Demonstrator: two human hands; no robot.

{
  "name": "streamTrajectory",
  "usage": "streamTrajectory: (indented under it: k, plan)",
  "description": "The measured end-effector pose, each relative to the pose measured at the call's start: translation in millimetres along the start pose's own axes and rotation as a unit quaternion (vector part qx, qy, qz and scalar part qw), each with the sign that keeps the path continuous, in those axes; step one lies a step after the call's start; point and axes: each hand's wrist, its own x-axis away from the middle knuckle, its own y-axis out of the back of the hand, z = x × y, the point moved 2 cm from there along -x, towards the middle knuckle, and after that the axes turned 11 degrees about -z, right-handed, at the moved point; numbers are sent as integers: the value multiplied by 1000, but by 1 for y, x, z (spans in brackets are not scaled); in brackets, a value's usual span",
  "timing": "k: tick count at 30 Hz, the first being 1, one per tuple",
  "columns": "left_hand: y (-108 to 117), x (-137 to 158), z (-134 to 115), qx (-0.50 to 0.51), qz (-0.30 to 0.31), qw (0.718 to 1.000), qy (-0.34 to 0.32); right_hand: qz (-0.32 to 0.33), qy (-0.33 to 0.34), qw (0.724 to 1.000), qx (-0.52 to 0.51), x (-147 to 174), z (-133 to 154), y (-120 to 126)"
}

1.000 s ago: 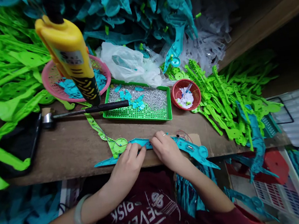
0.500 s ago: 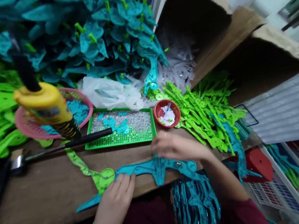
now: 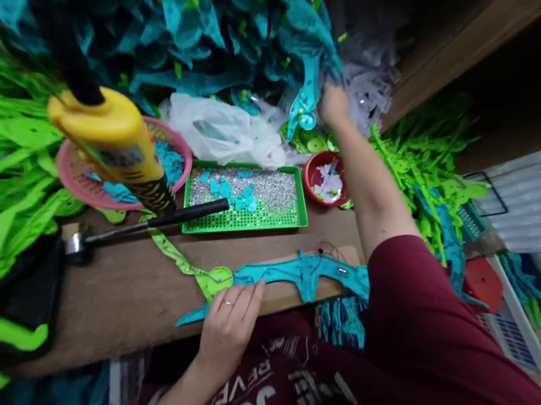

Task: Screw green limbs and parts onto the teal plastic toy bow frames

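On the table's front edge lies a long teal plastic bow-shaped shell (image 3: 279,272) with a thin wire along it and a lime green limb (image 3: 218,278) at its left end. My left hand (image 3: 229,322) wears a ring and holds the shell near that joint, fingers over its lower edge, thumb hidden. Far forward, my right hand (image 3: 335,104) reaches into a heap of clear plastic pieces (image 3: 375,88), beside a hanging teal part (image 3: 307,96). Its fingers are hidden and blurred.
A green tray (image 3: 246,222) holds screws and teal bits. Around it are a red bowl (image 3: 309,188), a pink basket (image 3: 68,181), a hammer (image 3: 116,232) and a hanging yellow power screwdriver (image 3: 116,132). Lime parts (image 3: 409,172) pile up right, teal ones (image 3: 210,32) behind.
My right hand has left the middle of the teal shell and stretched forward to the clear pieces. My left hand stays on the shell. The camera view has shifted.
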Motion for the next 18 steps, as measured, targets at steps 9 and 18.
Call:
streamTrajectory:
  k: [9,18]
  plan:
    - [87,14,44,43,-115,992,22,-233,-15,972,-39,74,-55,119]
    - [81,-59,7,-77,-156,984,-31,21,118,840,-529,274,86,202]
